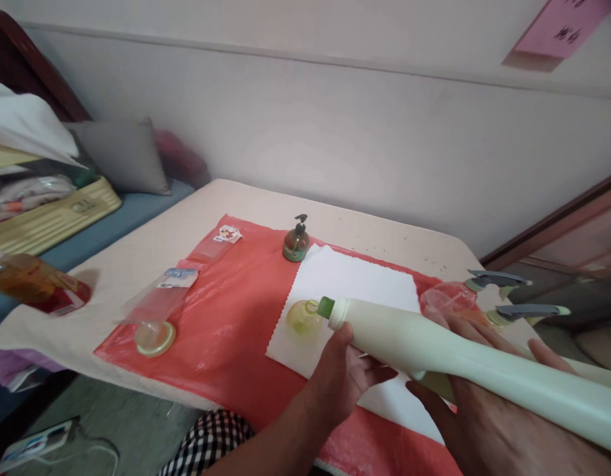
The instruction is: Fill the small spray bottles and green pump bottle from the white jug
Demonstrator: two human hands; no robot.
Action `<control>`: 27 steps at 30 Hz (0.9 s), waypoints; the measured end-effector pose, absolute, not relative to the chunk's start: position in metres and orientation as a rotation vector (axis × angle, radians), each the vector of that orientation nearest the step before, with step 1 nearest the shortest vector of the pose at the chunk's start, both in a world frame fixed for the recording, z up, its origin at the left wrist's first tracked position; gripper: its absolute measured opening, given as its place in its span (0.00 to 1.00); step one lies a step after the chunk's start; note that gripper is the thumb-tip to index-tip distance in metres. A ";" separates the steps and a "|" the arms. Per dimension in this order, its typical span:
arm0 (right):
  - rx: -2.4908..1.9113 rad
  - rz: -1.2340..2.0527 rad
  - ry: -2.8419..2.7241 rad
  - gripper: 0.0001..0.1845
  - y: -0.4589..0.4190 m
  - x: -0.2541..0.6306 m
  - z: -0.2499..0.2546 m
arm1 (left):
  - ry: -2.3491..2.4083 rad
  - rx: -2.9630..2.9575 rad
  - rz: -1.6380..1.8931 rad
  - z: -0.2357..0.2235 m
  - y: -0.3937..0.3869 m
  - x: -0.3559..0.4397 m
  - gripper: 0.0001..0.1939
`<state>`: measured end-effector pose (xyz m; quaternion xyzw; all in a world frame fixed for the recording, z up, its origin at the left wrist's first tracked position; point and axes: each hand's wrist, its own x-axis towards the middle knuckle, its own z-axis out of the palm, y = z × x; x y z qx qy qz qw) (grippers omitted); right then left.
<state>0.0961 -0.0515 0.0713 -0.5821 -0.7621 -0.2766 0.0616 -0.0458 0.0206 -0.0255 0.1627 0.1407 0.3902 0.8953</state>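
Note:
A large pale green plastic jug (399, 327) with a long handle lies tilted across both my hands. My left hand (342, 377) is closed around its neck, the thumb on the rim. My right hand (488, 416) is wrapped about the handle part from below, fingers showing on the far side. A green spout or cap (326, 307) sticks out of the jug's end. Just left of it, a small see-through yellowish bottle (301, 324) stands on a white scalloped sheet (365, 271); its round mouth is beside the green end. Whether they touch, I cannot tell.
Red plastic sheeting (226, 317) covers much of the table. On it are a brown pump bottle (296, 244), clear packets (161, 291) and a round clear lid-like piece (155, 338). Spray bottles (449, 297) stand right; an amber drink bottle (38, 284) is left. A wall (335, 132) rises behind.

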 end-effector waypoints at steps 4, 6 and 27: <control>-1.766 -0.826 -2.249 0.41 -0.049 0.091 0.075 | 0.286 0.340 0.807 -0.026 0.021 -0.045 0.46; -1.759 -0.830 -2.265 0.40 -0.048 0.089 0.076 | 0.288 0.345 0.805 -0.026 0.020 -0.045 0.46; -1.788 -0.836 -2.245 0.39 -0.050 0.086 0.076 | 0.282 0.350 0.802 -0.022 0.020 -0.046 0.45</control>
